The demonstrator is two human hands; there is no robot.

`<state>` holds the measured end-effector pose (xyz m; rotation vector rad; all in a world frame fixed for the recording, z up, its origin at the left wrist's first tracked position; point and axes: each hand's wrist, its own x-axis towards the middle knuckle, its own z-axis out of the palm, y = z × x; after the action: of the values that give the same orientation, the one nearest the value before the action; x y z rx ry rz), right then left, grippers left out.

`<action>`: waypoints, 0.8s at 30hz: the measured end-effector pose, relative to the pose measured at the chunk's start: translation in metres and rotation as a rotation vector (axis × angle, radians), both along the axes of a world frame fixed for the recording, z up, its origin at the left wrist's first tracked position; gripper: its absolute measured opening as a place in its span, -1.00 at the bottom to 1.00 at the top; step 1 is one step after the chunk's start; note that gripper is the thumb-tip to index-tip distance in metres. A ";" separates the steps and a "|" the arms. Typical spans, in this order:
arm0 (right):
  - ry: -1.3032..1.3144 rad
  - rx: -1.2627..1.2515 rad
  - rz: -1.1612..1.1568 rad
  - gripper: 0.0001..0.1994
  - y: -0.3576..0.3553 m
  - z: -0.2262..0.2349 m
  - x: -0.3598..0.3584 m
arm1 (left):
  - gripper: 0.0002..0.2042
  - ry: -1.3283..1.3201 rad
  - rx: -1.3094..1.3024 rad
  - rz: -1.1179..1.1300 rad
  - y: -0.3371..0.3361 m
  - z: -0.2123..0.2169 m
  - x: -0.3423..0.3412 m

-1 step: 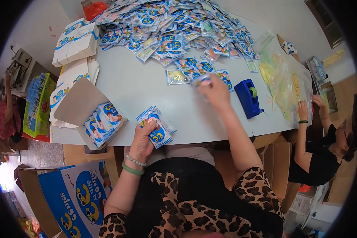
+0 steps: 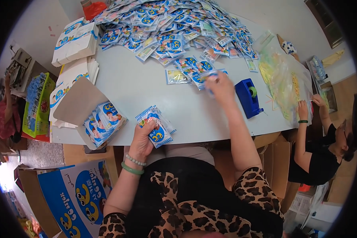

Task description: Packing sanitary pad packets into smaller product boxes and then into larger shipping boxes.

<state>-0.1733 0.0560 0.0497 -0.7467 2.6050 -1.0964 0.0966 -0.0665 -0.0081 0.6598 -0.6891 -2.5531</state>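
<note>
Two hands among blue snack packets

Left hand [image 2: 141,141] grips a fanned stack of packets [image 2: 156,129] at the counter [image 2: 146,91] edge. Right hand [image 2: 220,87] reaches the big packet heap [image 2: 174,31]; motion blur hides whether its fingers close on a packet. Blue tape dispenser [image 2: 248,97] stands just beside it.

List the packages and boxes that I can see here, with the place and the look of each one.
Small blue-and-white sachets: big loose heap, far side of white table.
Stack of same sachets: in left hand, near edge.
Open brown carton: left on table, sachets upright inside.
Flat white-and-blue cartons: piled at far left.
Large blue cardboard box: floor, lower left.
</note>
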 end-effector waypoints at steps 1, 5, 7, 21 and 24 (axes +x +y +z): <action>0.009 0.004 -0.021 -0.65 0.013 -0.012 -0.027 | -0.82 0.012 -0.002 -0.032 0.002 0.001 -0.004; 0.419 0.471 -0.188 -0.58 0.018 -0.051 -0.065 | -0.81 0.012 0.015 -0.037 0.003 0.000 -0.011; 0.350 0.530 -0.205 -0.57 0.011 -0.047 -0.053 | -0.80 0.008 -0.003 -0.042 0.003 -0.001 -0.006; -0.643 -0.723 0.214 -0.54 0.001 0.013 0.114 | -0.87 -0.135 -0.048 0.086 0.019 0.019 -0.025; 0.025 -0.351 0.401 -0.59 -0.016 -0.006 0.140 | -0.78 -0.156 -0.197 0.214 0.020 0.020 -0.032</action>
<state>-0.0336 0.0399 0.0433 -1.2949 2.1599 -1.4246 0.0643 -0.0462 0.0114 0.8237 -0.8597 -2.2226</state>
